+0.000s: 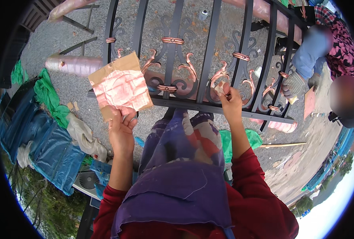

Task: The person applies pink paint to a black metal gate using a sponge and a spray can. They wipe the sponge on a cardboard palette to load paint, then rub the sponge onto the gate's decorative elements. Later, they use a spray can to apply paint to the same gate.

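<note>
Gravel ground (85, 123) outdoors. Black metal fence panel (171, 59) ahead of both hands; bars run away from the person, lower rail crosses left to right, passing beneath the right hand. Blue plastic sheeting (49, 139) rumpled, well left of the left hand. Pink-wrapped tube (75, 65) beyond the left hand and further left. Co-worker's gloved hand (294, 84) at the panel, well to the right hand's right. Cardboard (121, 88), smeared copper-pink, held out flat by the left hand (123, 121), thumb and fingers gripping its near edge. Copper-coloured leaf (220, 73) just beyond and slightly left of the right hand (230, 99), the nearer one; long axis roughly away from the person. Spray can (202, 15) on gravel, far beyond the right hand; contents not visible. Smallest: crumpled wad (220, 87), pinched in the right hand's fingertips; contact with the leaf, cannot tell.
</note>
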Available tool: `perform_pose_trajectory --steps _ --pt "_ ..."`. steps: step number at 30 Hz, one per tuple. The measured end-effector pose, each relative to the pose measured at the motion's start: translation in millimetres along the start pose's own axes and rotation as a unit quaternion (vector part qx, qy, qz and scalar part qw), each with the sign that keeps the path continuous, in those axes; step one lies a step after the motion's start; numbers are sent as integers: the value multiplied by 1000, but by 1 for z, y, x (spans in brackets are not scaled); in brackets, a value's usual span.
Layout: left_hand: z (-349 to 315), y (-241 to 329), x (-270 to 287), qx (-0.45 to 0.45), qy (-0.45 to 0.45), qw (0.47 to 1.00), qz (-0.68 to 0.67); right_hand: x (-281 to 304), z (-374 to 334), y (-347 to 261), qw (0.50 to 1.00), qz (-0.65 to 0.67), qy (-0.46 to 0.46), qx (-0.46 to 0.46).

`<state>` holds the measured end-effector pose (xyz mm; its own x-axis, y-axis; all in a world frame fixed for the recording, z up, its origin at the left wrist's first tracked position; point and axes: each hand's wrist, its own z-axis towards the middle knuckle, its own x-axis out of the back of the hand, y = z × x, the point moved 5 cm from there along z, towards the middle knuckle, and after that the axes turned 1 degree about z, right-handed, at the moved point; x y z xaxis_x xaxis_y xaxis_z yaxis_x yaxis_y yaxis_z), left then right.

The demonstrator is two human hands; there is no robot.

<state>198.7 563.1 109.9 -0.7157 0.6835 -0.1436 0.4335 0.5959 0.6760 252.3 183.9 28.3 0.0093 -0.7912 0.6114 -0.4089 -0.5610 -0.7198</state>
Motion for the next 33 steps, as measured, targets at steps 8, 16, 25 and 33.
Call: perform_pose_trajectory --steps 8,16,25,33 --pt "1 10 1 -23 -18 999 -19 -59 -32 -29 992 -7 -86 90" --pt "-6 29 -3 -47 -35 998 -17 -90 -31 -55 989 5 -145 35" --pt "-17 45 -14 -84 -63 994 -1 -104 -3 -63 980 -20 -196 -25" --pt "-22 50 -11 -91 -85 992 15 -107 2 -60 995 17 -98 8"
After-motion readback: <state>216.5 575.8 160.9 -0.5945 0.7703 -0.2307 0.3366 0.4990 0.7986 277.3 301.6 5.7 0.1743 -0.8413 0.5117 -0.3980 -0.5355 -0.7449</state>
